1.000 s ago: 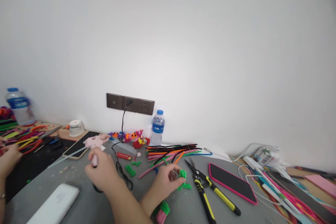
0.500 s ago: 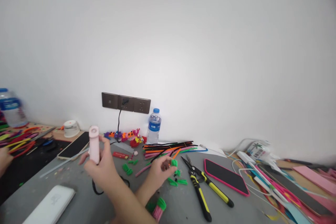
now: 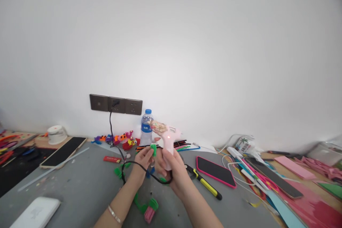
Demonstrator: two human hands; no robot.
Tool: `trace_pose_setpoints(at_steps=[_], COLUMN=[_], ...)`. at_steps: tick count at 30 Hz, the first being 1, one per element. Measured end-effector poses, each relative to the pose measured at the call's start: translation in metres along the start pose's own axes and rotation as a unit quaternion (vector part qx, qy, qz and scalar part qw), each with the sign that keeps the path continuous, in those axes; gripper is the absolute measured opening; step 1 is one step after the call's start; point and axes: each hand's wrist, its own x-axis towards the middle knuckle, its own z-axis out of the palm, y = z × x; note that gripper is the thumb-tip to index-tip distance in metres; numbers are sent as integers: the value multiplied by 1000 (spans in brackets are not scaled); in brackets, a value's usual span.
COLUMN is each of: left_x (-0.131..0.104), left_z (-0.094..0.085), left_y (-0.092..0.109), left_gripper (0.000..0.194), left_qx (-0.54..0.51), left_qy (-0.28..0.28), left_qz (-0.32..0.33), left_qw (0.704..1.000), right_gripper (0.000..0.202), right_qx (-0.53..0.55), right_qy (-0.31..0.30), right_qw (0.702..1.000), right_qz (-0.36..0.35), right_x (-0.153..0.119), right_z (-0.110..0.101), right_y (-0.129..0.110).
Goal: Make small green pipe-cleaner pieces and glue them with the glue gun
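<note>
My right hand (image 3: 171,164) grips a pale pink hot glue gun (image 3: 169,142) by its handle. A small light glows on the gun, and its stained nozzle end points left, in front of the water bottle. Just to the left, my left hand (image 3: 143,158) pinches a small green fuzzy piece (image 3: 153,149), seemingly of pipe cleaner, below the nozzle. A black cord (image 3: 145,168) loops from the gun's handle across my left wrist. Below my hands lies a pink bundle with a green fuzzy top (image 3: 151,211). More green pieces (image 3: 117,172) lie left of my left hand.
A water bottle (image 3: 146,128) stands by the wall below the sockets (image 3: 115,104). Yellow-and-black pliers (image 3: 207,185) and a pink-rimmed phone (image 3: 216,171) lie to the right. Leftward are another phone (image 3: 64,152), a white tub (image 3: 57,135) and a white power bank (image 3: 36,213).
My right hand has swung the glue gun from the left over to the right, so my arms no longer cross. The left hand has shifted left with the green piece. The view has turned right.
</note>
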Motion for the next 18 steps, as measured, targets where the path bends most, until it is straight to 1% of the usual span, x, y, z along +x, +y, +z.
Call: trace_pose_setpoints(at_steps=[2,4,7,9,11,13,15,18], left_x=[2,3,7,11,14,16,17,16], left_z=[0,-1,-4,-6,-8,-9,-11,-13], left_y=[-1,-2,-5,-8,-12,-13,-14,-12], left_gripper=[41,41,40,40,39,39,39,39], left_qx=[-25,-47,-68,-75,-79,-82,-86,-89], left_qy=[3,16,42,54,60,61,61,60], left_qz=[-13,-24,-35,-41,-45,-44,-43,-45], left_qw=[1000,998,996,995,994,994,994,993], right_gripper=[33,33,35,40,44,48,49,48], right_qx=[1,5,-6,-11,-21,-30,-35,-38], right_qy=[37,60,63,64,49,37,38,43], right_qw=[999,998,997,996,996,997,997,997], right_qz=[3,13,42,57,70,68,62,58], right_x=[-5,-10,-16,-18,-19,-20,-21,-23], right_z=[-21,-41,-64,-76,-83,-87,-88,-87], right_y=[0,7,25,40,54,63,67,66])
